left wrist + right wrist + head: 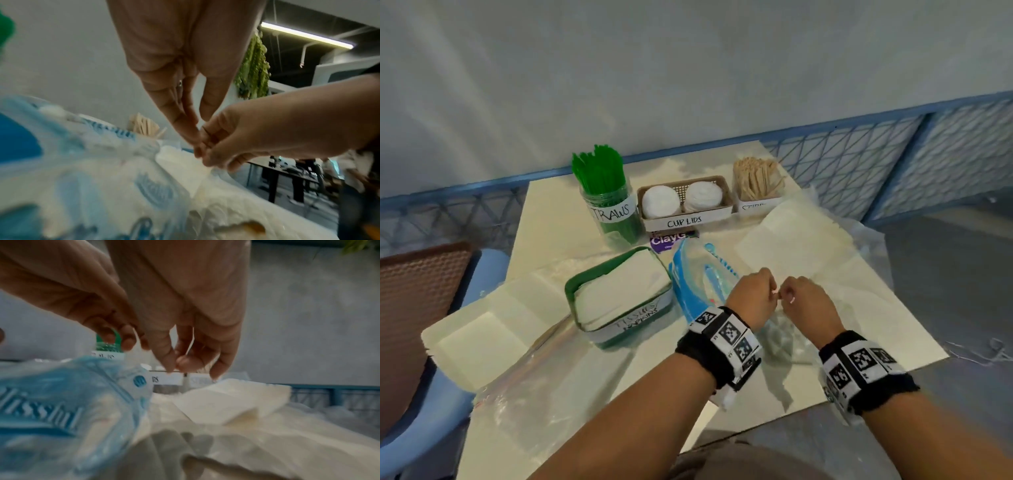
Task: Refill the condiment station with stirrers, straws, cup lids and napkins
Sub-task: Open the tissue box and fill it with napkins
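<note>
In the lower centre of the head view, just right of the blue napkin packet [693, 284], the left hand [751, 298] and the right hand [808, 305] are brought fingertip to fingertip, each curled in a pinch. What is pinched appears to be a thin edge of clear wrapping or a napkin; the blur does not allow it to be told which. The packet lies with its long axis running from lower left to upper right, and the left hand is the nearer to it. The coming move is judged to turn on this: the napkin holder [619, 294] lies further left of both hands, so anything freed would have to be carried leftward across the packet.

The green holder is seen already stacked with white napkins. At the upper middle of the table [551, 219], the jar of green straws [607, 198] is full, the basket marked cup lids [685, 202] holds two white stacks, and the stirrer box [756, 185] is packed with wooden sticks.
</note>
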Demonstrator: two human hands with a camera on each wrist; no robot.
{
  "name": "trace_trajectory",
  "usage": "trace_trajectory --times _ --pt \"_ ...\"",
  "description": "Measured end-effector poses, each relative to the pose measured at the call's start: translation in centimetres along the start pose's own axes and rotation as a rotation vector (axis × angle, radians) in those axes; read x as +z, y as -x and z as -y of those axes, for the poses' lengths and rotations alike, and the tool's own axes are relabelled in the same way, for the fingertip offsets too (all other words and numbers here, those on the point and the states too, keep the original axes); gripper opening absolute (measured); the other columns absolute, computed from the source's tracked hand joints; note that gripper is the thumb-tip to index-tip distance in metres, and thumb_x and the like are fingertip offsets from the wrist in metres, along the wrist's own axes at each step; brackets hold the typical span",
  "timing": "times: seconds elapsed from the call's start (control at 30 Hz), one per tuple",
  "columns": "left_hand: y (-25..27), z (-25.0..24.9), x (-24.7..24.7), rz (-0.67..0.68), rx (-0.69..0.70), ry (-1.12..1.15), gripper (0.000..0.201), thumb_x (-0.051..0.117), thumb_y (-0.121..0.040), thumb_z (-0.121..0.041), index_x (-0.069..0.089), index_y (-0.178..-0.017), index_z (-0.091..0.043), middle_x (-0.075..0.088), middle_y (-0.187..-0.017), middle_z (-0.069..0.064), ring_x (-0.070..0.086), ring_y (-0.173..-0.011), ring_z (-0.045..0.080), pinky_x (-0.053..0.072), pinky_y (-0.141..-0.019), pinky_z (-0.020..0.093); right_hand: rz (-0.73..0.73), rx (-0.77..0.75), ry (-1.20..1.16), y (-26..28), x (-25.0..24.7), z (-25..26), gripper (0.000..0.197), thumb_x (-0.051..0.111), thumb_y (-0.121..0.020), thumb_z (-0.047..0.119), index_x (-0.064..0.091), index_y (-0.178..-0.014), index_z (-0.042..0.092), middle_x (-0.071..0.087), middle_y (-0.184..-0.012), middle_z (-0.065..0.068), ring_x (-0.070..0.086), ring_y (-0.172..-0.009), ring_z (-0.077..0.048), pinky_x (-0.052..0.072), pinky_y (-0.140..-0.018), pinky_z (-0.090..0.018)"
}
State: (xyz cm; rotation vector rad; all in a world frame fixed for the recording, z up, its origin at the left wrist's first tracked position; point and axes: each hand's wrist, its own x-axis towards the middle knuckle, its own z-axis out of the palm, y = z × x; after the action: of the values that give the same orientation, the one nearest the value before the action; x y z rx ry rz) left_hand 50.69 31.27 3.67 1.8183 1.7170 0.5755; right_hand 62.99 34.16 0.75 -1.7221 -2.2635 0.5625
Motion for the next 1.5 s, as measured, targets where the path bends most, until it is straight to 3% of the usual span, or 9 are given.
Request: trace_trajectory --times 0.2,0.3,0.43,0.63,0.77,0.93,1.2,1.33,1.5 --pt "-0.4 0.1 4.7 0.395 -0.145 -0.311 0.036 0.047 -0.095 -0.014 0.042 -0.123 0.007 0.052 -0.127 0.025 0.049 -0.120 0.037 0.040 -0.094 0.040 0.420 0.011 0.171 2.4 1.1 -5.1 0.022 0.061 -0.083 0.035 0.052 -0.099 0.024 0.049 -0.101 -0.002 0.054 -0.104 -0.022 0.039 -0.079 -0.027" --pt "-0.1 0.2 5.6 0.429 -0.182 -0.349 0.040 0.050 -0.094 -0.015 0.038 -0.125 0.007 0.051 -0.129 0.025 0.049 -0.120 0.037 0.041 -0.093 0.039 0.460 0.034 0.281 2.6 1.4 -6.2 0.056 0.067 -0.078 0.046 0.047 -0.126 0.025 0.047 -0.124 0.001 0.046 -0.118 -0.022 0.042 -0.093 -0.036" --pt "-0.3 0.4 5.9 0.376 -0.214 -0.284 0.043 0.053 -0.092 -0.017 0.039 -0.127 0.003 0.051 -0.128 0.023 0.049 -0.119 0.035 0.041 -0.093 0.038 0.430 0.027 0.266 2.2 1.3 -6.0 0.052 0.065 -0.078 0.048 0.047 -0.123 0.028 0.051 -0.123 0.007 0.051 -0.115 -0.016 0.035 -0.096 -0.036" --pt "-1.2 0.0 1.7 0.140 -0.152 -0.113 0.042 0.052 -0.093 -0.020 0.045 -0.130 -0.002 0.054 -0.128 0.018 0.049 -0.120 0.030 0.037 -0.098 0.034 0.261 0.013 0.212 0.3 -1.0 -2.9 0.041 0.059 -0.083 0.048 0.048 -0.116 0.029 0.054 -0.117 0.003 0.054 -0.110 -0.016 0.030 -0.099 -0.038" --pt "-0.9 0.6 -4.8 -0.223 -0.100 0.063 0.027 0.052 -0.093 -0.015 0.055 -0.117 -0.004 0.061 -0.116 0.011 0.060 -0.104 0.024 0.044 -0.088 0.029 0.054 -0.110 0.144 -1.9 -3.0 2.0 0.037 0.057 -0.086 0.043 0.051 -0.119 0.028 0.054 -0.114 0.001 0.053 -0.112 -0.017 0.024 -0.106 -0.040" --pt "2.6 6.3 -13.1 -0.504 -0.160 -0.184 0.009 0.058 -0.086 -0.011 0.066 -0.091 -0.009 0.068 -0.092 0.006 0.060 -0.083 0.021 0.047 -0.075 0.029 0.043 -0.336 0.077 -3.5 -2.4 9.7 0.027 0.045 -0.094 0.030 0.052 -0.121 0.030 0.051 -0.116 0.001 0.053 -0.111 -0.017 0.012 -0.112 -0.044" --pt "10.1 16.7 -15.9 -0.037 -0.561 -0.542 0.036 0.072 -0.076 -0.030 0.061 -0.109 -0.023 0.060 -0.118 -0.004 0.053 -0.114 0.018 0.032 -0.104 0.039 0.146 -0.542 0.064 -4.1 2.4 18.6 0.030 0.038 -0.098 0.024 0.056 -0.119 0.032 0.054 -0.115 0.003 0.052 -0.110 -0.017 0.006 -0.114 -0.042" --pt "10.6 18.1 -15.3 0.015 -0.567 -0.514 0.031 0.067 -0.075 -0.025 0.063 -0.105 -0.021 0.062 -0.111 0.000 0.052 -0.115 0.020 0.008 -0.115 0.050 0.186 -0.579 0.036 -4.1 4.6 20.6 0.028 0.040 -0.098 0.024 0.059 -0.117 0.032 0.054 -0.110 0.004 0.053 -0.108 -0.017 0.005 -0.114 -0.041" --pt "10.3 18.5 -15.7 0.101 -0.499 -0.564 0.045 0.069 -0.076 -0.029 0.056 -0.116 -0.013 0.058 -0.116 0.004 0.050 -0.117 0.023 0.008 -0.115 0.055 0.184 -0.554 0.000 -4.2 6.1 22.1 0.027 0.044 -0.096 0.020 0.062 -0.113 0.031 0.048 -0.097 0.009 0.053 -0.106 -0.016 0.005 -0.114 -0.041"
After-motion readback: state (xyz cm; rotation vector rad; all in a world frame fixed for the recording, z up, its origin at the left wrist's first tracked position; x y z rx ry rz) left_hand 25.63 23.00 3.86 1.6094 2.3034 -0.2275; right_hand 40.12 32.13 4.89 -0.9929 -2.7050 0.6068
